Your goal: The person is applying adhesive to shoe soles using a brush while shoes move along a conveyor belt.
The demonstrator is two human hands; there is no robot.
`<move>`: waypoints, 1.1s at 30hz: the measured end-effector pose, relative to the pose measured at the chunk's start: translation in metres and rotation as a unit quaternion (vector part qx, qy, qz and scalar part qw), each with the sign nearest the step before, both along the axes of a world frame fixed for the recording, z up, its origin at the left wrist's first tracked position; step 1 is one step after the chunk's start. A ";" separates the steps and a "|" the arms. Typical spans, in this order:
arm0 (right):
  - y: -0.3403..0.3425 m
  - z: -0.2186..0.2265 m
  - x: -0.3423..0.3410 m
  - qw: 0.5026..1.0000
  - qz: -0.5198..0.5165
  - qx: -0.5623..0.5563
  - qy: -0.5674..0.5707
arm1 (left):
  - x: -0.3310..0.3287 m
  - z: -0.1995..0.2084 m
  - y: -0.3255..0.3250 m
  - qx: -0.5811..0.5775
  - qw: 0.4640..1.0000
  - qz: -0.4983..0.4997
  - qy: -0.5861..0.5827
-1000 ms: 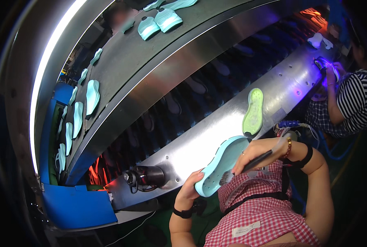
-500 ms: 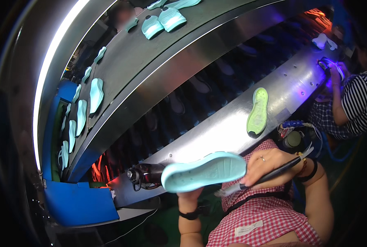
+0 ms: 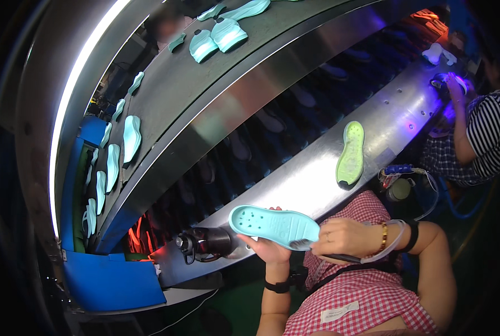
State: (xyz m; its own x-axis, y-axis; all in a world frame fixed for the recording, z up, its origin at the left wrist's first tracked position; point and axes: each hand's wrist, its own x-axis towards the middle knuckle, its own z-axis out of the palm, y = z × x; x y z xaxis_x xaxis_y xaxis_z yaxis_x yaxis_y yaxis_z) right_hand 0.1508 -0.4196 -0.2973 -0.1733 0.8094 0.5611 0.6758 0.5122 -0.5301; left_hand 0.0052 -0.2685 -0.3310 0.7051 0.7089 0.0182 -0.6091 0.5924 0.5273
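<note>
My left hand (image 3: 271, 250) holds up a light-blue shoe sole (image 3: 261, 222) from below, fingers behind it and thumb at its near edge. The sole's hollow side faces up, showing small holes at its left end. My right hand (image 3: 342, 238) is closed around a brush with a dark handle (image 3: 344, 258) at the sole's right end. The brush's bristles (image 3: 301, 244) lie against the inside of the sole near its close rim. A pale tube (image 3: 393, 239) runs from the handle past my right wrist.
A green sole (image 3: 350, 154) lies on the metal ledge (image 3: 295, 182). A dark bottle (image 3: 208, 241) stands on it at left. Beyond, a curved conveyor belt (image 3: 171, 95) carries several light-blue soles. A co-worker in a striped sleeve (image 3: 488, 126) works at far right.
The sole has turned so its hollow side shows more fully, and my left hand has come into view beneath it. My right hand has moved left, bringing the brush from below the sole onto its inside.
</note>
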 end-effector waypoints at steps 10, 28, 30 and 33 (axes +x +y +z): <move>0.013 0.014 0.006 0.960 0.040 0.004 0.276 | 0.023 0.026 -0.019 -0.011 0.999 0.040 0.024; 0.008 -0.009 0.021 0.723 0.122 -0.211 0.647 | 0.029 0.061 -0.028 0.024 0.993 0.107 0.040; 0.008 -0.011 0.011 0.649 0.118 -0.216 0.720 | 0.035 0.058 -0.052 0.023 0.999 0.038 0.015; 0.006 -0.012 0.008 0.781 0.066 -0.180 0.594 | 0.030 0.046 -0.044 -0.009 1.000 0.017 0.015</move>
